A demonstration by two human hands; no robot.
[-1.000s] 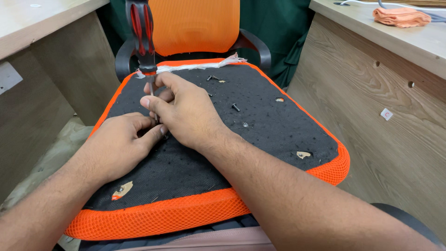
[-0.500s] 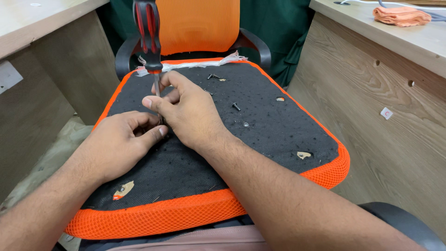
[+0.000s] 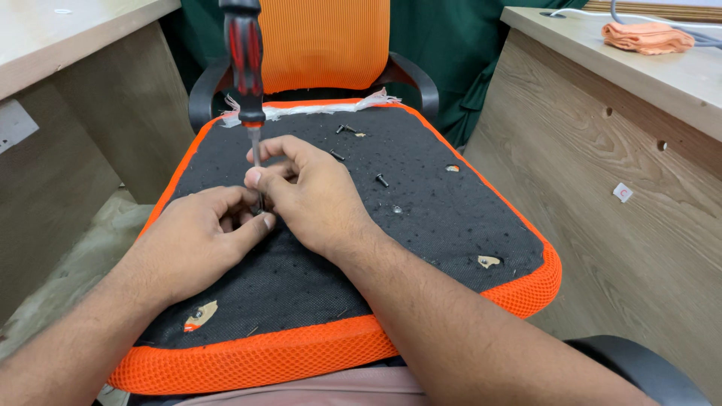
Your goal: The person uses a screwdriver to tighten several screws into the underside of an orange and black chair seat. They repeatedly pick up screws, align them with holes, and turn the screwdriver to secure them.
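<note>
Screwdriver (image 3: 244, 68) stood nearly upright on the upturned seat cushion (image 3: 421, 225), tip down between both hands. Right hand (image 3: 316, 195) pinched the shaft low, left hand (image 3: 199, 240) steadied the tip, touching it.

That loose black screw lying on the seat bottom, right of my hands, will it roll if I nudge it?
The loose screw lies on its side on the fuzzy black seat underside. It would probably pivot around its head rather than roll straight, and the fabric likely slows it. It looks small and light, easy to flick away.
</note>
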